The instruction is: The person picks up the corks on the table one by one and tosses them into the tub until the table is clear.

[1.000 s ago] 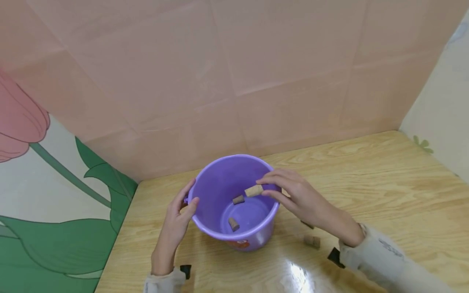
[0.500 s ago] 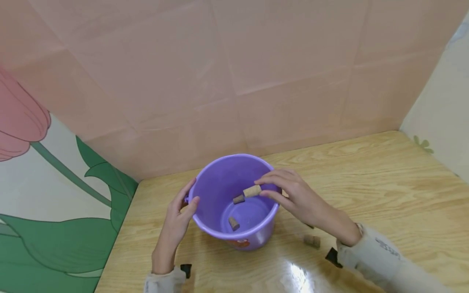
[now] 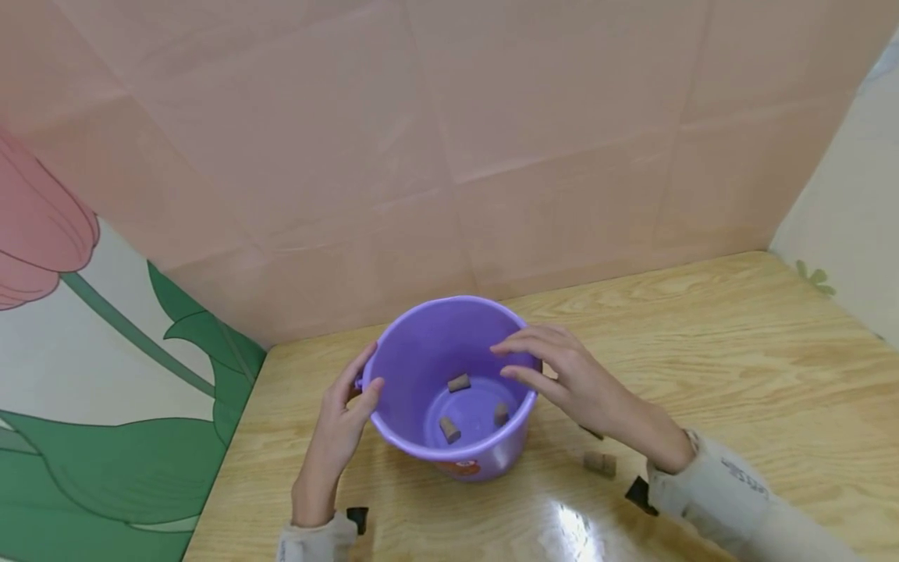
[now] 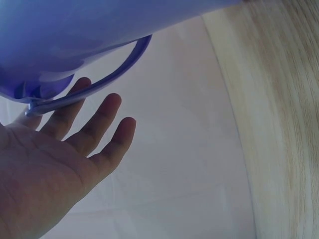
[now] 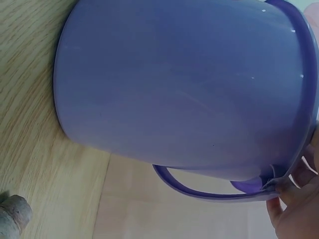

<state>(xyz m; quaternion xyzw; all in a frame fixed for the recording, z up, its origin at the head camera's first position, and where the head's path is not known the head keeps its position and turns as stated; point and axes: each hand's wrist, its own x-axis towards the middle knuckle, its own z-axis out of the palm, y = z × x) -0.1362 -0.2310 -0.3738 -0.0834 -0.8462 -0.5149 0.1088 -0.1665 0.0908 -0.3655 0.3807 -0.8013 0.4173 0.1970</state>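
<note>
- Three corks lie apart in the bottom of the bucket: a far cork, a near cork and a right cork
- Bucket stands on the table, purple, with a red sticker low on its front
- Left hand grips the bucket's left side, thumb bent over the rim, fingers outside; in the left wrist view the handle crosses them
- Right hand hangs at the right rim, its grip loose, thumb and fingers parted above the right cork; whether it touches the rim is hard to tell
- One loose cork lies on the table, right of the bucket and near the right sleeve
- A dark piece, mostly hidden by the right arm, lies between that cork and the bucket
- Pink sheet behind the table, painted tulip at left
</note>
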